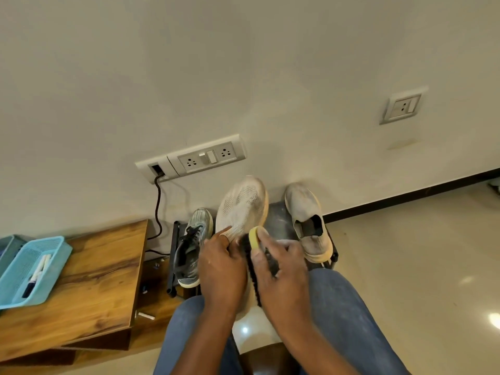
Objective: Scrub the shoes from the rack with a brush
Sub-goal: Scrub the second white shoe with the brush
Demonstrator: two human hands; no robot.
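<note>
The left hand (220,269) grips the pale beige knit-mesh sneaker with the orange-tinted sole (243,207) around its heel end, index finger stretched along the upper, apparently to steady the shoe against the brush strokes. The right hand (281,269) is curled round the black-bristled scrubbing brush with the yellow back (257,240), thumb along its near side, the bristles turned toward the shoe's rear quarter; whether they touch the fabric is hidden by the fingers. The shoe is held up over the person's blue-jeaned knees (346,315), toe pointing to twelve o'clock, which keeps it within easy reach.

From the held shoe, its dirty beige slip-on mate (308,220) sits at three o'clock on the low black metal rack (173,255), and a grey-and-black laced running shoe (192,247) lies at nine o'clock on the same rack. Judging by this, scrubbing is under way on the first shoe, with two waiting. Farther out at eight o'clock, a light blue plastic basket (32,269) rests on a wooden table (102,272).
</note>
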